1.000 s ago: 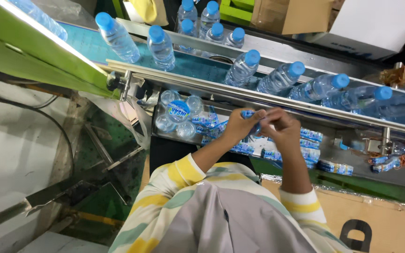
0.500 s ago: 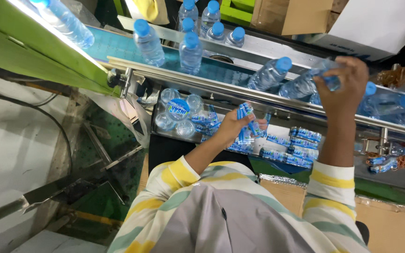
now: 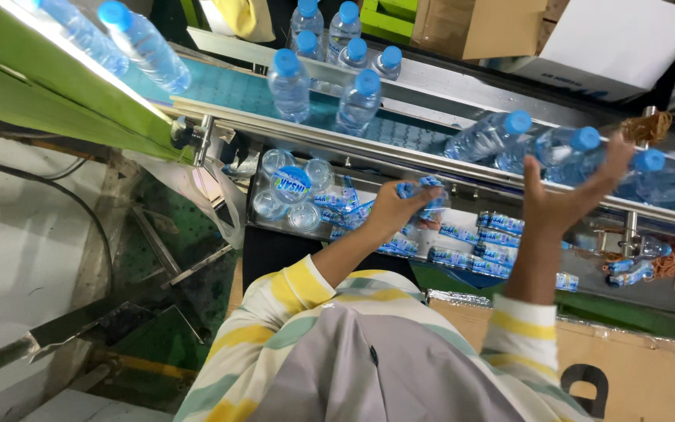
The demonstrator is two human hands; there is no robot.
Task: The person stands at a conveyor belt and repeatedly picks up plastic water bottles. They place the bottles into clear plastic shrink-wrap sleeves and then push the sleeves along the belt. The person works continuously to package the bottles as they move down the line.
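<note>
Clear water bottles with blue caps (image 3: 357,101) ride on a teal conveyor belt (image 3: 228,90) in front of me. My left hand (image 3: 388,212) is closed on a small blue-printed label sleeve (image 3: 419,187) below the belt's metal rail. My right hand (image 3: 576,191) is raised with its fingers spread and holds nothing. It is just in front of a tilted bottle (image 3: 560,148) on the belt. Under the rail lies a pile of the same blue label sleeves (image 3: 478,242).
A bag of bottles (image 3: 291,191) sits under the rail at the left. A green machine frame (image 3: 33,86) slopes at the upper left. Cardboard boxes (image 3: 478,27) stand behind the belt, and a cardboard sheet (image 3: 650,367) lies at the lower right. Rubber bands (image 3: 673,262) hang at the right.
My right hand went from my left hand up to a bottle on the belt and now has dropped back a little, open. The bottles have moved along the belt.
</note>
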